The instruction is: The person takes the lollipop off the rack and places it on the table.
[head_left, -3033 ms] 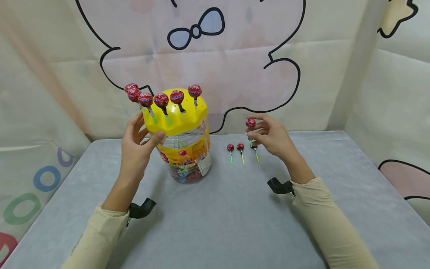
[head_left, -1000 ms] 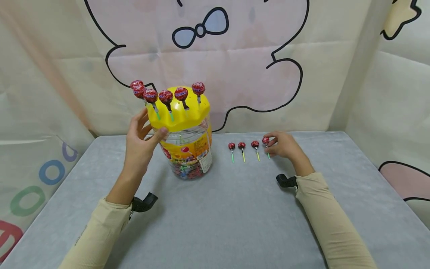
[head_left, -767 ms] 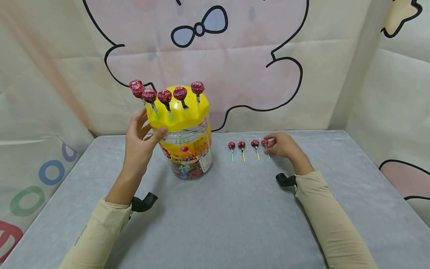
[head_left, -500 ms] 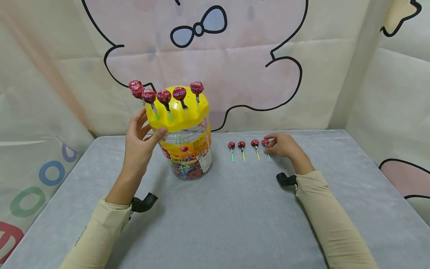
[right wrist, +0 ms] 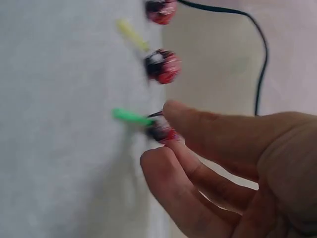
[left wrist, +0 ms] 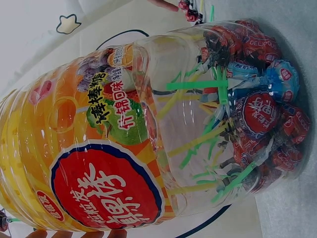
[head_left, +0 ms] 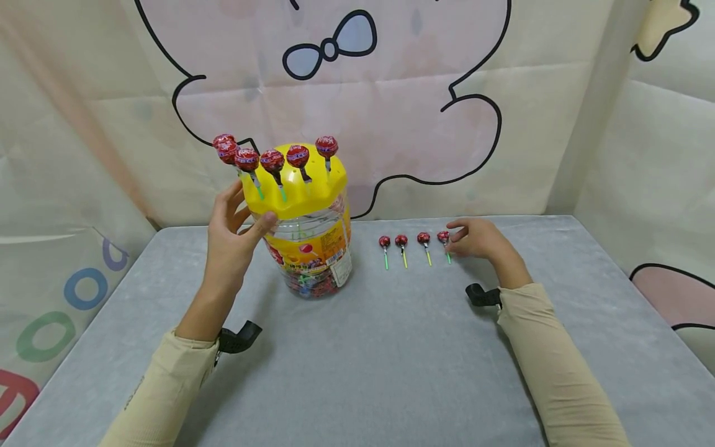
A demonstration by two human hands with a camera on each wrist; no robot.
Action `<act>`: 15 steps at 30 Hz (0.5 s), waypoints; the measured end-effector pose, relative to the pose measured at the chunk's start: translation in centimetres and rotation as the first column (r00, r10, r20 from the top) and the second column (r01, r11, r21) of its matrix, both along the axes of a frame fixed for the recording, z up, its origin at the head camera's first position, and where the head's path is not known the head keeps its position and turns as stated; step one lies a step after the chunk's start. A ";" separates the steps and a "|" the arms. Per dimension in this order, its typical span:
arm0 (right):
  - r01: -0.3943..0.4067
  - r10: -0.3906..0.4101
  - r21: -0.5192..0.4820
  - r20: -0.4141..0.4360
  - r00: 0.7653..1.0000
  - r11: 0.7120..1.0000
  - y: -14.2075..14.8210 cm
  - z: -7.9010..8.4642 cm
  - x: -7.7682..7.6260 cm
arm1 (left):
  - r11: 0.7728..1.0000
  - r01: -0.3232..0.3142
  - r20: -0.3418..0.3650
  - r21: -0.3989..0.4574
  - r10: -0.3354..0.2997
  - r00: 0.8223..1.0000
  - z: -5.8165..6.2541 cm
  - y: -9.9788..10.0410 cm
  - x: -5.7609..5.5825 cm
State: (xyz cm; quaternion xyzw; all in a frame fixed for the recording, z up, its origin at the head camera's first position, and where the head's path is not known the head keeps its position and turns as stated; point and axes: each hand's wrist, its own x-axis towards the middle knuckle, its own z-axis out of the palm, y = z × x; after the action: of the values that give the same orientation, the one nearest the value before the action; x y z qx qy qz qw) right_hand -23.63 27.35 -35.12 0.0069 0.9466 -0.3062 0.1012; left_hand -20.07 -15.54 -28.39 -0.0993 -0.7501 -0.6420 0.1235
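Note:
My left hand [head_left: 230, 245] grips a clear candy jar [head_left: 310, 257] near its yellow lid [head_left: 313, 202], thumb in front and fingers around the left side. The jar tilts to the left. Several red-wrapped lollipops [head_left: 273, 161] stick up out of the lid, and more lollipops [left wrist: 257, 113] lie at the bottom inside. Over the table my right hand [head_left: 481, 241] is just beside the rightmost lollipop [head_left: 444, 237] of a row. In the right wrist view its thumb and fingers are spread apart around that lollipop's head, partly covering it; the green stick [right wrist: 131, 117] is free.
Left of that lollipop, three more lollipops [head_left: 424, 238] lie side by side with sticks toward me. A grey cloth covers the table [head_left: 357, 360]. Behind it hangs a printed curtain [head_left: 413, 136]. Black wrist mounts [head_left: 239, 337] protrude from both sleeves.
My right hand has brought a lollipop down to the right end of the row, laid it there and drawn slightly right, fingers parting. The left hand keeps its grip on the jar.

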 end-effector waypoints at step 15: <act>-0.327 0.298 -0.101 -0.224 0.928 0.940 -4.0 5.8 3.0 | 1.000 0.002 -0.013 -0.003 -0.002 1.000 -0.1 0.1 0.0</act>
State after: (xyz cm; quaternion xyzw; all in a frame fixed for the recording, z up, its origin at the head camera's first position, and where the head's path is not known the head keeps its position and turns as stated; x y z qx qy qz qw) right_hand -20.59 23.37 -29.35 -0.1828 0.9177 -0.3490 0.0506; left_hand -20.08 -15.49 -28.49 -0.1045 -0.7502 -0.6404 0.1274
